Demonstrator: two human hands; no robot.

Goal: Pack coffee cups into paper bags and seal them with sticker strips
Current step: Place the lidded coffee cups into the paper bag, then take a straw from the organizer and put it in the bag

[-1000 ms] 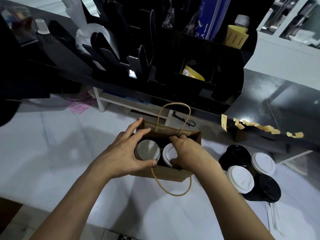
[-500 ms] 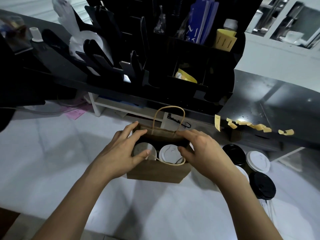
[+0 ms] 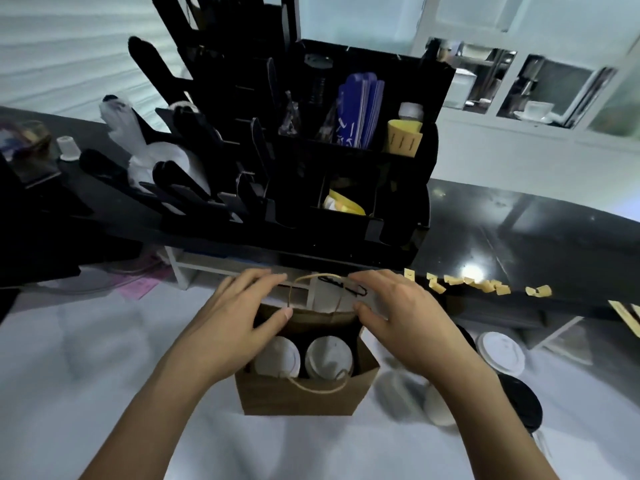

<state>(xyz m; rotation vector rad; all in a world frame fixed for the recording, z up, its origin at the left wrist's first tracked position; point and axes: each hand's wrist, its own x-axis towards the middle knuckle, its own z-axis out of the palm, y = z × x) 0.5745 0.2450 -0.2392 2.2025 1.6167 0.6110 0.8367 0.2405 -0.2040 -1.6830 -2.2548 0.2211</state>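
over the open paper bag (image 3: 301,396), left hand (image 3: 228,327) and right hand (image 3: 405,323), palms down, each grip spread, thumbs on its far rim

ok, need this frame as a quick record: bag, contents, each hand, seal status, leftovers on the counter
bag: brown paper bag upright on white counter, top open
contents: two white-lidded cups side by side
left hand: fingers at the bag's far rim, left side
right hand: fingers at the far rim, right side
seal: none on bag; sticker strips hang from black shelf edge
leftovers: white-lidded cup and black-lidded cup to the right
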